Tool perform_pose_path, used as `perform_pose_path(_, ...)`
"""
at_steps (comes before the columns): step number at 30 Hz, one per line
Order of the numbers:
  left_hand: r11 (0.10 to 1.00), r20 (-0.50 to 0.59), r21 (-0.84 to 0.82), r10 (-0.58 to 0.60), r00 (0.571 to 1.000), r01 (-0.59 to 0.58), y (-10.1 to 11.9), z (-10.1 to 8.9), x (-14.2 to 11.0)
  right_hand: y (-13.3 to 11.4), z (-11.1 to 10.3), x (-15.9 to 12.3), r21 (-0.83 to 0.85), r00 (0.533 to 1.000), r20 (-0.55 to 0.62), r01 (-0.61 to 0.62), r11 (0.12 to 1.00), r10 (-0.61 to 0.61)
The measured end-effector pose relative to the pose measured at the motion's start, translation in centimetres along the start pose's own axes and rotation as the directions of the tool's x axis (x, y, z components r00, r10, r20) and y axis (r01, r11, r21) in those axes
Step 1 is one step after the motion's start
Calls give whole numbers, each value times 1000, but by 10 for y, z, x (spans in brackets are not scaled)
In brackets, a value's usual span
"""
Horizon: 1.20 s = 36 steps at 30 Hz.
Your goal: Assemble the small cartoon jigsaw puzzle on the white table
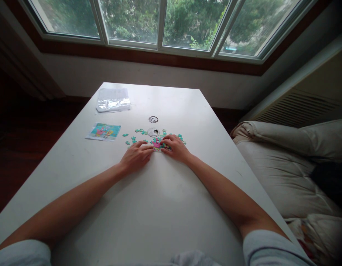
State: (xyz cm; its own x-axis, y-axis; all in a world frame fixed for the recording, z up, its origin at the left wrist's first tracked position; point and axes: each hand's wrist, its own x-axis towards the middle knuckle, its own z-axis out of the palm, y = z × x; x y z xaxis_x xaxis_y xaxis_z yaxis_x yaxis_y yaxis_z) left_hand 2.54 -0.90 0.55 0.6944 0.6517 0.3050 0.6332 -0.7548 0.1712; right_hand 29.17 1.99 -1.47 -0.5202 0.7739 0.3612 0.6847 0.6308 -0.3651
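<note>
A partly joined jigsaw puzzle (156,143) in pink, yellow and teal lies flat on the white table. My left hand (136,156) rests at its left side, fingers stretched toward its edge with nothing visible in them. On the right, my right hand (175,147) curls over the puzzle, fingers and thumb bent around a puzzle piece (166,146) that they partly cover. Loose teal pieces (141,131) are scattered behind and to the left of the puzzle, and more pieces (181,137) lie beyond my right hand.
A printed colour picture (105,131) of cartoon figures lies to the left. Behind it is a clear plastic bag (114,99). Two round fittings, one nearer (153,132) and one farther (153,119), are on the table (149,207). A beige sofa (276,170) stands at right.
</note>
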Motion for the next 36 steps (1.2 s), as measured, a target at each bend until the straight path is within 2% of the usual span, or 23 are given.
perform_pose_path(11,1000,-8,-22,10,1000,-10,2,-1,0,1,1,0,3,1000,1,-4,1000,4)
perform_pose_path(21,999,-61,-42,-2,998,-1,-7,-2,1,2,2,-2,-4,1000,-4,-3,1000,3)
perform_pose_path(36,999,-26,-27,29,999,-30,-7,-2,0,2,0,0,-6,1000,8,10,1000,-10)
